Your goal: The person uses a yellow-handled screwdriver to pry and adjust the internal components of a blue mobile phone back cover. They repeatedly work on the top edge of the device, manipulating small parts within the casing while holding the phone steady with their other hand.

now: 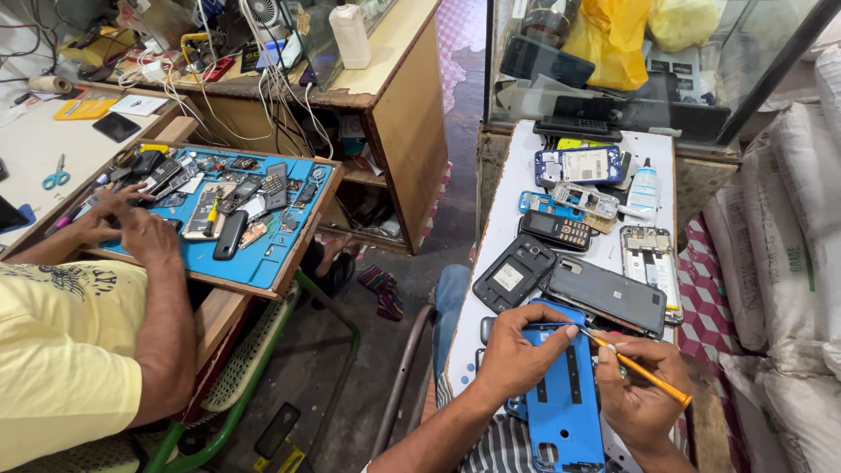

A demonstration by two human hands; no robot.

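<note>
My left hand grips the upper left edge of a blue phone frame that lies lengthwise in front of me. My right hand holds a thin orange-handled tool, its tip touching the frame's top right corner near my left index finger. A black phone back lies just beyond the frame.
The white board carries several opened phones, a keypad phone and a small glue bottle. A glass case stands behind. At left another person in a yellow shirt works over a blue mat of phone parts. White sacks at right.
</note>
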